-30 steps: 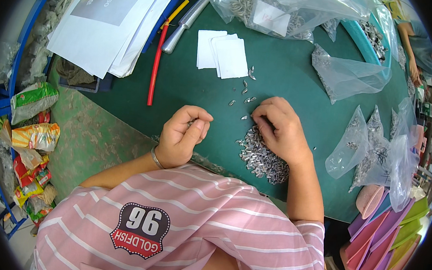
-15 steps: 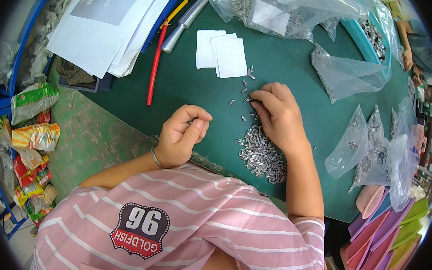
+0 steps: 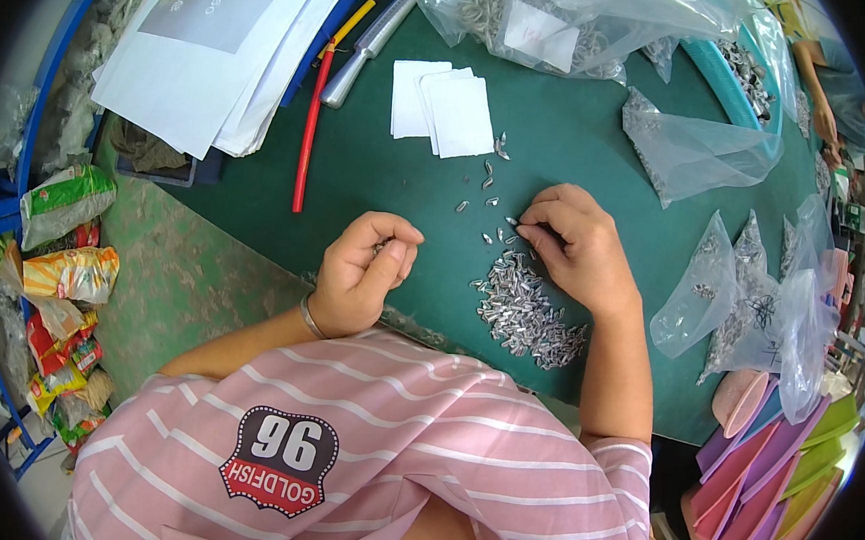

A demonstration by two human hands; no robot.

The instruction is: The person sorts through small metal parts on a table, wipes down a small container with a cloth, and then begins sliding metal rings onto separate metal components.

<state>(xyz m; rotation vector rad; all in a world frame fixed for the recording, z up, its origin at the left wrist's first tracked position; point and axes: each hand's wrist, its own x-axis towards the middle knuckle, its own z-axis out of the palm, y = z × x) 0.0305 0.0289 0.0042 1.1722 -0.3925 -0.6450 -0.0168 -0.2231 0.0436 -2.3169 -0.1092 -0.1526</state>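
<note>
A heap of small silvery metal pieces (image 3: 525,312) lies on the green tabletop (image 3: 344,179) in front of me. Several more pieces trail from it toward the white cards (image 3: 463,117). Above the heap, my right hand (image 3: 584,251) has thumb and forefinger closed at one small metal piece (image 3: 512,221), its tip showing past the fingers. To the left, my left hand (image 3: 357,270) is curled closed around some small metal pieces (image 3: 384,247), partly visible between thumb and fingers. How many it holds is hidden.
A red stick (image 3: 306,151) and a tapered metal rod (image 3: 363,49) lie at the far left, beside stacked papers (image 3: 201,63). Clear bags of metal parts (image 3: 698,279) stand at the right. A turquoise basket (image 3: 712,69) is at the far right; another person's arm (image 3: 816,91) shows beyond.
My right hand has shifted right and slightly nearer to me, uncovering a little more of the heap and the pieces by its fingertips. The left hand has stayed in place.
</note>
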